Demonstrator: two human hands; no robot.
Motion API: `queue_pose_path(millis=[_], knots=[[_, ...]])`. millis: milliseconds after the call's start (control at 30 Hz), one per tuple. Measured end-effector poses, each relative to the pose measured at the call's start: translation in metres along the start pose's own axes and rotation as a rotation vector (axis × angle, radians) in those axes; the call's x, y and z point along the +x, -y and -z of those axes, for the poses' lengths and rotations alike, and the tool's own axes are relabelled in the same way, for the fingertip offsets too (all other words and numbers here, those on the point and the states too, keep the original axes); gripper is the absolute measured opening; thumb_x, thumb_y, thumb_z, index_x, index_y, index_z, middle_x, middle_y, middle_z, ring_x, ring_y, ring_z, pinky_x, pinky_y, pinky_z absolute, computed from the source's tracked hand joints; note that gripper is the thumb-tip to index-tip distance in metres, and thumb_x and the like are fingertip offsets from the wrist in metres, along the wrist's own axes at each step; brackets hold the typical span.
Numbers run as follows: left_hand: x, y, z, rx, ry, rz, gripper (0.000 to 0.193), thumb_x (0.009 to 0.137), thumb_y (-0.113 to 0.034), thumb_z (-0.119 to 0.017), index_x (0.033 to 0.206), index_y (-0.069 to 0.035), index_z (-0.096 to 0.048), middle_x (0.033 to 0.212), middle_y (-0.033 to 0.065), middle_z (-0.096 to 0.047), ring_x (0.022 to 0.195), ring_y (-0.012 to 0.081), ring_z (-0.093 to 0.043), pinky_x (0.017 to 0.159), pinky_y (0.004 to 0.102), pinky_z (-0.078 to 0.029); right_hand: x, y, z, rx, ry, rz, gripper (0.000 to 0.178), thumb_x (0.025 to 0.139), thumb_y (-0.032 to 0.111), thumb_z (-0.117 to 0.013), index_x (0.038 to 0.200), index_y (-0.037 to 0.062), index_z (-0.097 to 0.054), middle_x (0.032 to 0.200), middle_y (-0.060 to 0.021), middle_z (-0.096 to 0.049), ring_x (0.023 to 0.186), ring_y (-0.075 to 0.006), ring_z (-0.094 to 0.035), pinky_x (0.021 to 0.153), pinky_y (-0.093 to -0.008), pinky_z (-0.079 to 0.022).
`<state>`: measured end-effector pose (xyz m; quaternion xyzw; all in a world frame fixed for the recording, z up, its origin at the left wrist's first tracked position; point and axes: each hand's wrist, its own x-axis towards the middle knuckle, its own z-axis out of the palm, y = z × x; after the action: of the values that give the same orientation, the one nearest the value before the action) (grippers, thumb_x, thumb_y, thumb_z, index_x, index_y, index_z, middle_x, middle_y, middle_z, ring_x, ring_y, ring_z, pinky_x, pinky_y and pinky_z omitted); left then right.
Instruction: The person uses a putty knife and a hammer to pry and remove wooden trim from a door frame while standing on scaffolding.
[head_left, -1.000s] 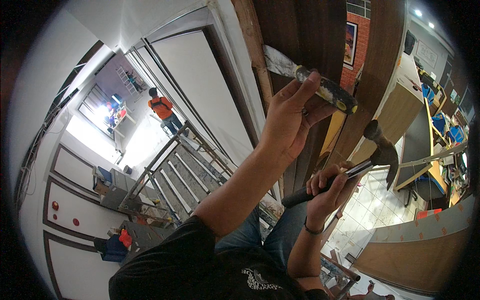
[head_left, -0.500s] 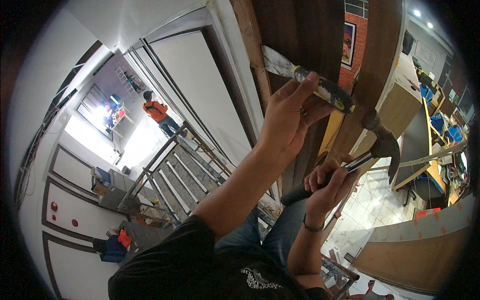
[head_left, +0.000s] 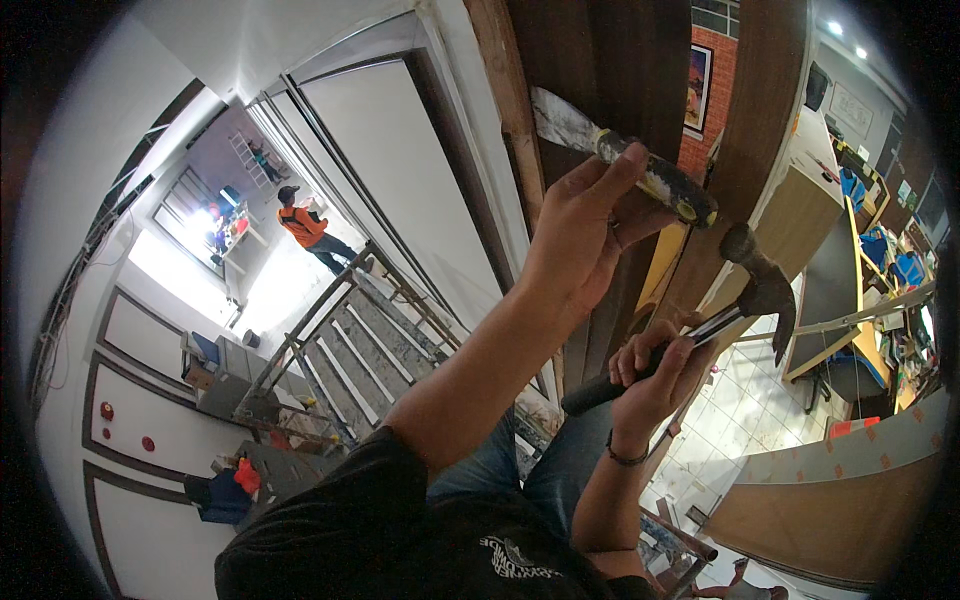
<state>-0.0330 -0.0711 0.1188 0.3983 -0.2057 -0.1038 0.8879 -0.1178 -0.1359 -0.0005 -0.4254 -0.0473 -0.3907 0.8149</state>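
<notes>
My left hand (head_left: 585,225) grips the dark, worn handle of a putty knife (head_left: 655,178). Its pale, smeared blade points left, with the tip at the edge of a brown wooden frame (head_left: 512,120). Below and to the right, my right hand (head_left: 655,385) is closed round the black grip of a claw hammer (head_left: 730,315). The hammer's head stands just off the butt end of the putty knife's handle, with a small gap between them. Its curved claw points down and to the right. Dark wooden boards (head_left: 610,60) rise behind both tools.
Scaffolding with a slatted platform (head_left: 350,365) stands below left. A person in an orange vest (head_left: 305,225) is on the floor beyond it. A white panel (head_left: 400,150) leans left of the frame. Desks and blue chairs (head_left: 880,245) fill the room at right.
The hammer head has shifted slightly left and turned. The putty knife has moved a little to the right and down. The person in orange has turned and shifted slightly.
</notes>
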Motion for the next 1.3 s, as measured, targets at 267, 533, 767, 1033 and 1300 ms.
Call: queue_pose_path(millis=[267, 533, 767, 1033, 1300], knots=[[-0.001, -0.001, 0.003, 0.032, -0.006, -0.013, 0.033, 0.095, -0.025, -0.055, 0.109, 0.004, -0.055, 0.102, 0.017, -0.063, 0.093, 0.0234, -0.066, 0.08, 0.0318, -0.059, -0.001, 0.0, 0.002, -0.018, 0.003, -0.011, 0.037, 0.1, 0.039, -0.039, 0.118, 0.0061, -0.037, 0.059, 0.0006, -0.037, 0.04, -0.0055, -0.034, 0.034, -0.0203, -0.031], [0.001, -0.001, 0.003, 0.011, -0.009, -0.02, 0.032, 0.094, -0.025, -0.056, 0.108, 0.004, -0.056, 0.103, 0.0162, -0.063, 0.094, 0.0242, -0.066, 0.08, 0.0334, -0.059, -0.002, 0.0, 0.002, 0.004, -0.016, -0.035, 0.044, 0.098, 0.041, -0.043, 0.123, 0.0053, -0.035, 0.059, 0.0006, -0.036, 0.041, -0.0058, -0.033, 0.033, -0.0207, -0.032], [0.002, -0.001, 0.003, -0.039, -0.014, -0.027, 0.028, 0.092, -0.022, -0.059, 0.105, 0.002, -0.057, 0.104, 0.0163, -0.063, 0.093, 0.025, -0.066, 0.079, 0.0335, -0.06, 0.0, 0.002, -0.003, 0.018, 0.017, 0.007, 0.044, 0.098, 0.041, -0.043, 0.123, 0.006, -0.034, 0.061, 0.0003, -0.038, 0.043, -0.0053, -0.035, 0.035, -0.0203, -0.032], [0.0, -0.002, 0.004, -0.02, 0.011, -0.016, 0.029, 0.094, -0.022, -0.057, 0.108, 0.003, -0.055, 0.103, 0.0169, -0.062, 0.094, 0.0252, -0.065, 0.078, 0.0337, -0.06, -0.001, -0.005, -0.003, 0.026, 0.021, -0.025, 0.038, 0.098, 0.039, -0.045, 0.116, 0.0069, -0.036, 0.063, 0.0003, -0.039, 0.045, -0.0049, -0.036, 0.036, -0.0201, -0.032], [0.005, 0.001, 0.004, -0.034, -0.013, -0.009, 0.031, 0.094, -0.023, -0.057, 0.109, 0.004, -0.055, 0.104, 0.017, -0.062, 0.094, 0.0244, -0.065, 0.078, 0.0328, -0.06, 0.002, 0.0, -0.008, 0.036, 0.026, 0.001, 0.04, 0.098, 0.041, -0.044, 0.116, 0.0068, -0.036, 0.061, 0.0003, -0.039, 0.043, -0.0052, -0.035, 0.035, -0.0202, -0.032]])
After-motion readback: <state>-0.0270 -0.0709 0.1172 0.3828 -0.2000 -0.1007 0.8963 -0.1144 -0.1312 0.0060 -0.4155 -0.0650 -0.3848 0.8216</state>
